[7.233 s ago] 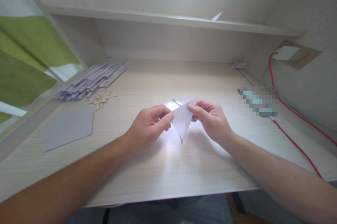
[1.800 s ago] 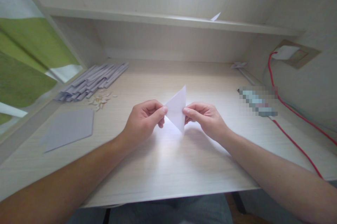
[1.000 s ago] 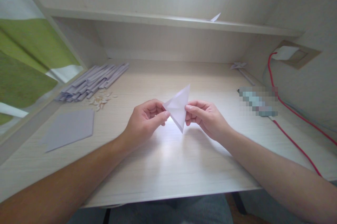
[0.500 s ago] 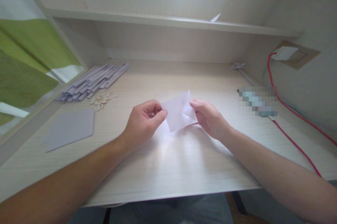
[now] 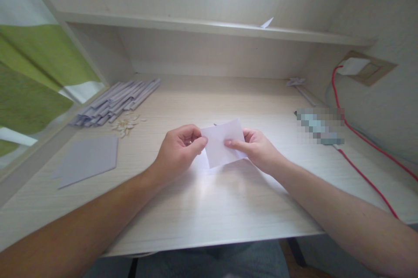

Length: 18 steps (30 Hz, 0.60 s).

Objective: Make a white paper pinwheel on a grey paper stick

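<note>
A small white sheet of paper (image 5: 218, 143) is held between my two hands, just above the desk. My left hand (image 5: 183, 145) pinches its left edge between thumb and finger. On the right side, my right hand (image 5: 256, 147) is closed on the sheet, its thumb lying flat across the front face; the fingers behind the paper are hidden. A stack of square paper sheets (image 5: 91, 158) lies on the desk to the left. Behind it are a pile of rolled paper tubes (image 5: 117, 101) and a small heap of thin pale pieces (image 5: 126, 124).
A blurred-out phone-like device (image 5: 318, 126) with a red cable (image 5: 367, 188) lies to the right. Behind it stands a paper stick with a folded end (image 5: 295, 82). A folded paper tip (image 5: 267, 22) shows on the shelf (image 5: 196, 25). A plug (image 5: 354, 66) sits in the wall socket.
My right thumb has moved from the sheet's right edge onto its front face. The creased right part of the paper now looks flatter, and the sheet sits slightly lower. My left hand stays put.
</note>
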Available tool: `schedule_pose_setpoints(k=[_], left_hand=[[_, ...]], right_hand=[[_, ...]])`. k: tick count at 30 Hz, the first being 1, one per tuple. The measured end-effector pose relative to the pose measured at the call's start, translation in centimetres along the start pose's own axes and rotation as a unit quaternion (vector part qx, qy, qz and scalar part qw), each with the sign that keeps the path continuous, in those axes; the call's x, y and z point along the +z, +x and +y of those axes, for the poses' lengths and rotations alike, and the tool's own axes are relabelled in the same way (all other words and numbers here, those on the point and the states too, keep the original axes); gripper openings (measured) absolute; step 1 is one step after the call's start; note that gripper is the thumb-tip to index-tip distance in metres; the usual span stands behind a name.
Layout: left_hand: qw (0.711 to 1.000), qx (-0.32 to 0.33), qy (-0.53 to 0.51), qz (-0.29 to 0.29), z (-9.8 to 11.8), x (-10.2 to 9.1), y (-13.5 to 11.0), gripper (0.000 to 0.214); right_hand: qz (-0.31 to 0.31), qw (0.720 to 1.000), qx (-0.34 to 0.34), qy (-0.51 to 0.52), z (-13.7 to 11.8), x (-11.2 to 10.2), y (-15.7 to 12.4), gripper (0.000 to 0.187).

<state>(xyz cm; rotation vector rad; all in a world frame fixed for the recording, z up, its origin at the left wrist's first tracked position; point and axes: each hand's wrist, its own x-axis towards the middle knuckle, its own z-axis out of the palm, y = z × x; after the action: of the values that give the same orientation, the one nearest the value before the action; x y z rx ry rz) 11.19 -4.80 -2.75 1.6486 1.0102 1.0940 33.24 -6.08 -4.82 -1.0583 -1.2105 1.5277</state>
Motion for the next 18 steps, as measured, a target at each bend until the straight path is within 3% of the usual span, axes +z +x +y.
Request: schedule_pose_setpoints(k=[13, 15, 18], left_hand=[[0.999, -0.010, 0.004, 0.037, -0.48, -0.15, 0.28, 0.013], [1.000, -0.013, 0.007, 0.025, -0.71, -0.06, 0.32, 0.009], [1.000, -0.022, 0.011, -0.015, -0.76, 0.09, 0.41, 0.026]], right_hand=[[0.027, 0.993, -0.094, -0.061, -0.09, 0.17, -0.16, 0.025], [0.019, 0.994, -0.092, -0.061, -0.02, 0.22, -0.15, 0.026], [0.014, 0.993, -0.083, -0.085, 0.00, 0.54, -0.33, 0.024]])
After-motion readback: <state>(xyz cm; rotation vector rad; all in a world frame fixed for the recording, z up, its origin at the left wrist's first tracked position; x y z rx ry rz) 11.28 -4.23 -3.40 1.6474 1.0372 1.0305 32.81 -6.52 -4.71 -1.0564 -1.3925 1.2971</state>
